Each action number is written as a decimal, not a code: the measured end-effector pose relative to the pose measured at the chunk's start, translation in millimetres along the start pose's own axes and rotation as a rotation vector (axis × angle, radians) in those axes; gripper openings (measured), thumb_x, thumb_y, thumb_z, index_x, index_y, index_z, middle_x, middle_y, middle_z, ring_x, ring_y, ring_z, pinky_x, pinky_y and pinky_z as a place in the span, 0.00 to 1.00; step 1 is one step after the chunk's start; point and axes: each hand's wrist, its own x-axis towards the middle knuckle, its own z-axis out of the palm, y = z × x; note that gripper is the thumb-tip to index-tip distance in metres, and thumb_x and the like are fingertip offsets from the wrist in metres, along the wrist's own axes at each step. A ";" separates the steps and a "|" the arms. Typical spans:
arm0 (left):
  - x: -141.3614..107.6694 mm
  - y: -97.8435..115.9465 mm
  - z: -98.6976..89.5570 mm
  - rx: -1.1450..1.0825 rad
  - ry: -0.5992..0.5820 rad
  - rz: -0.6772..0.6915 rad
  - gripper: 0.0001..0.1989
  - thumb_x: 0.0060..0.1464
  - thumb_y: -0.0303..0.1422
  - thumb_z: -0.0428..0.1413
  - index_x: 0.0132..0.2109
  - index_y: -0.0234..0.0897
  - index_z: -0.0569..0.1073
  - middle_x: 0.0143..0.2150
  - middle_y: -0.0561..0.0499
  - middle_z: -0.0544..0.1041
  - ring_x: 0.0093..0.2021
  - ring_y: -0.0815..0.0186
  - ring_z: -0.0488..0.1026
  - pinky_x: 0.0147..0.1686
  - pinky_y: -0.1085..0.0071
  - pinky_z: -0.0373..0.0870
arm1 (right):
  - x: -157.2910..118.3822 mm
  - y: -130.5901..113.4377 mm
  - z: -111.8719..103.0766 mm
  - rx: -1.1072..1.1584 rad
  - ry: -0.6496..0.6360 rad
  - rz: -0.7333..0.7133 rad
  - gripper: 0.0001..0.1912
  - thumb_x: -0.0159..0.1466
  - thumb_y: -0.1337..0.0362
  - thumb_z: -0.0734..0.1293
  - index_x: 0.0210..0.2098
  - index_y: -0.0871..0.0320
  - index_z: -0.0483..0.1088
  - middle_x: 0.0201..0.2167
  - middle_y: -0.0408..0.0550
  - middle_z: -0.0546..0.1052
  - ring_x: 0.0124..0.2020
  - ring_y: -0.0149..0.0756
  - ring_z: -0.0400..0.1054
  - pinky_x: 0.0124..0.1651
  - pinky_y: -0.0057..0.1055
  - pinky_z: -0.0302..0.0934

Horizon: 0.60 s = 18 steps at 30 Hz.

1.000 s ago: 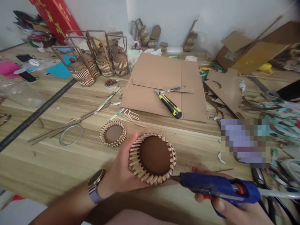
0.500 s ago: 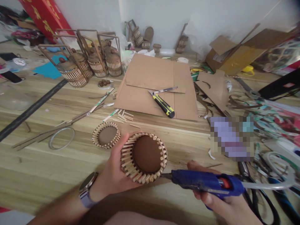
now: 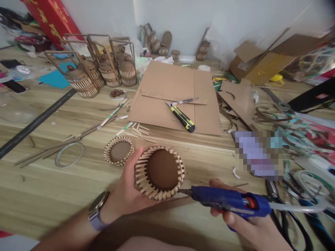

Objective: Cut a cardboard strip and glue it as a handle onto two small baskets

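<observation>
A round basket (image 3: 162, 170) of pale wooden sticks with a brown base is tilted toward the camera, its open side showing. My left hand (image 3: 131, 190) is closed round its left and lower side. My right hand (image 3: 243, 216) grips a blue glue gun (image 3: 222, 199) with a white glue stick in its back. The gun's dark nozzle points left, at the basket's lower right rim; whether they touch I cannot tell. A second, smaller stick basket (image 3: 119, 151) lies on the wooden table (image 3: 65, 195), just left of the held one.
A yellow-black cutter (image 3: 183, 118) and a pen lie on cardboard (image 3: 167, 82). Several finished handled baskets (image 3: 83, 82) stand at the back left. A wire ring (image 3: 69, 154) and strips lie left. Scissors (image 3: 288, 212), tangled strips and a carton (image 3: 269, 62) fill the right.
The basket in my left hand has tilted slightly and shifted a little up and left. The glue gun has dipped slightly at its back end.
</observation>
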 end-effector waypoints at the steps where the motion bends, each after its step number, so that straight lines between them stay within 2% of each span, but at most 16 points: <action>1: 0.4 -0.4 -0.7 0.042 0.016 0.004 0.57 0.45 0.38 0.70 0.72 0.45 0.43 0.67 0.38 0.62 0.64 0.46 0.65 0.61 0.49 0.67 | -0.4 -1.5 0.2 0.021 0.031 0.024 0.21 0.57 0.41 0.71 0.25 0.54 0.77 0.21 0.47 0.77 0.24 0.35 0.71 0.28 0.27 0.68; 4: 5.7 -0.2 -2.9 0.159 0.022 -0.063 0.57 0.45 0.44 0.69 0.72 0.42 0.44 0.69 0.36 0.59 0.66 0.45 0.63 0.61 0.51 0.68 | -3.4 -3.0 -0.2 0.033 0.146 0.061 0.20 0.56 0.43 0.72 0.28 0.53 0.78 0.24 0.47 0.80 0.26 0.38 0.74 0.29 0.27 0.70; 6: 11.7 0.0 -3.0 0.215 -0.019 -0.120 0.54 0.47 0.46 0.68 0.72 0.41 0.45 0.70 0.36 0.57 0.68 0.43 0.60 0.62 0.47 0.64 | -3.4 -2.6 -2.3 -0.017 0.190 0.035 0.21 0.57 0.42 0.71 0.27 0.54 0.78 0.24 0.48 0.80 0.26 0.38 0.75 0.29 0.27 0.70; 9: 19.7 -3.6 0.6 0.297 -0.113 -0.173 0.49 0.48 0.45 0.67 0.70 0.40 0.51 0.69 0.36 0.60 0.68 0.44 0.60 0.64 0.45 0.61 | 0.9 -1.8 -7.2 -0.140 0.224 -0.024 0.22 0.58 0.42 0.70 0.25 0.55 0.78 0.23 0.49 0.80 0.25 0.38 0.75 0.29 0.27 0.71; 13: 22.6 -18.4 8.5 0.336 -0.227 -0.158 0.43 0.49 0.40 0.67 0.68 0.42 0.57 0.66 0.39 0.66 0.66 0.46 0.62 0.64 0.45 0.62 | 5.6 -3.9 -7.3 -0.215 0.192 -0.072 0.19 0.58 0.45 0.71 0.26 0.55 0.79 0.22 0.48 0.80 0.24 0.39 0.75 0.27 0.28 0.72; 16: 21.7 -22.5 8.0 0.392 -0.251 -0.124 0.45 0.47 0.39 0.68 0.68 0.41 0.57 0.68 0.37 0.61 0.69 0.44 0.57 0.64 0.42 0.58 | 5.0 -8.5 0.6 -0.165 0.330 -0.079 0.20 0.57 0.44 0.71 0.26 0.54 0.78 0.22 0.47 0.79 0.23 0.37 0.74 0.27 0.28 0.70; 18: 21.1 -11.8 3.0 0.445 -0.209 -0.087 0.46 0.44 0.41 0.69 0.67 0.40 0.59 0.69 0.36 0.58 0.69 0.41 0.54 0.64 0.40 0.56 | 4.3 -10.9 6.0 -0.149 0.362 -0.080 0.21 0.57 0.42 0.70 0.25 0.54 0.77 0.21 0.46 0.78 0.22 0.37 0.72 0.26 0.28 0.69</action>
